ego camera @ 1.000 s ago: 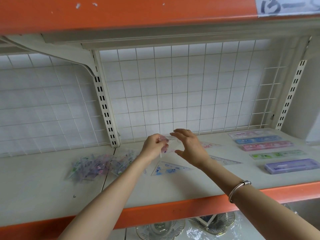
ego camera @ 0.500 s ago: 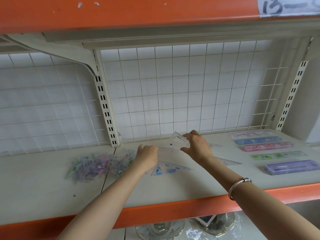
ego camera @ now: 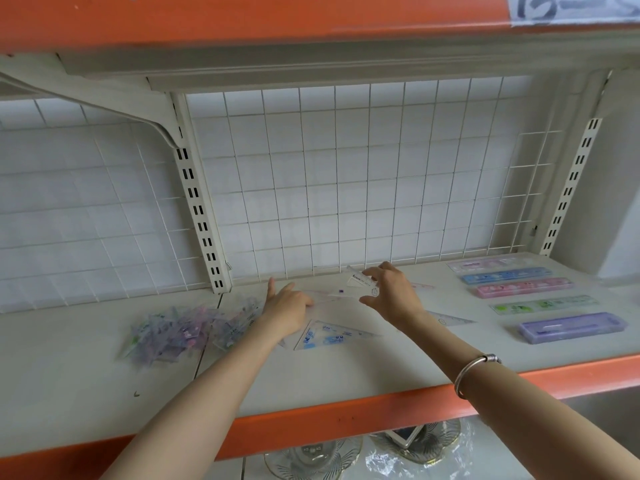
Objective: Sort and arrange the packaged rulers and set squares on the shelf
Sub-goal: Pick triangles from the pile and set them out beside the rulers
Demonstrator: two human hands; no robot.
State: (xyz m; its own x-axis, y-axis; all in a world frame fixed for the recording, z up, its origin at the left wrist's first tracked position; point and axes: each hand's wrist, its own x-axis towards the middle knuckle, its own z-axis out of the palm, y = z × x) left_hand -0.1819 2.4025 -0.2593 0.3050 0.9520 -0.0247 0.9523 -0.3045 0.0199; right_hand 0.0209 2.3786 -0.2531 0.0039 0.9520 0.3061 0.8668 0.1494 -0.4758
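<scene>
Near the back of the white shelf [ego camera: 86,375], a clear packaged set square [ego camera: 358,281] is pinched between the thumb and fingers of my right hand [ego camera: 393,294]. My left hand [ego camera: 287,306] lies with straight fingers on the left end of a long clear set square [ego camera: 325,295] that reaches toward the right hand. A set square with blue print [ego camera: 332,336] lies flat just in front of both hands. Another clear set square [ego camera: 450,318] pokes out from behind my right wrist.
A heap of small clear packets [ego camera: 180,330] lies at the left. Several ruler boxes lie in a row at the right: blue [ego camera: 505,274], pink [ego camera: 523,286], green [ego camera: 543,304], purple [ego camera: 571,327]. A wire grid [ego camera: 346,185] backs the shelf. Glass dishes [ego camera: 311,459] sit below.
Both hands have sunk from above the shelf to its surface. The left hand went from gripping to lying flat. The right hand has closed on a set square near the grid.
</scene>
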